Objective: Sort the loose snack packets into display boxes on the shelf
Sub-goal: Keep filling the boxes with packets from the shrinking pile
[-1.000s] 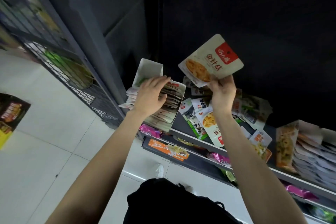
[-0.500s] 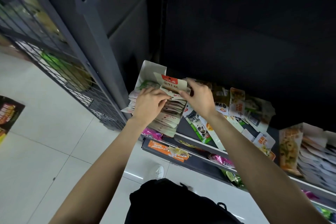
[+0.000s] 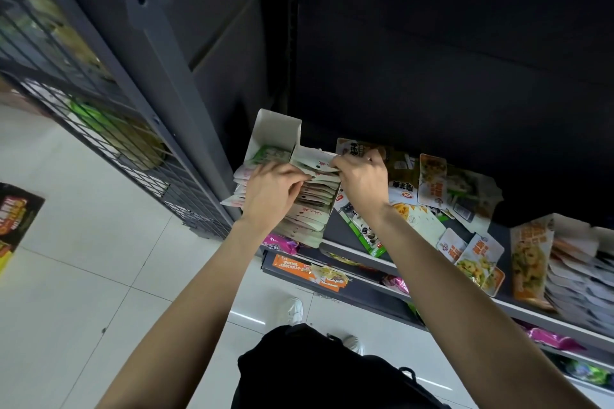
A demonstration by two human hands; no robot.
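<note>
A white display box stands at the left end of the shelf, packed with a row of cream snack packets. My left hand rests on the row with curled fingers pressing the packets back. My right hand pinches the top edge of the rearmost cream packet at the back of the row. Loose packets lie scattered on the dark shelf to the right, white, orange and green ones among them.
A second display box full of packets stands at the right end of the shelf. Lower shelves hold pink and orange packets. A grey wire rack stands to the left over a white tiled floor.
My right hand brought the cream and red packet down from the air and pushed it into the back of the row. My left hand stayed on the row.
</note>
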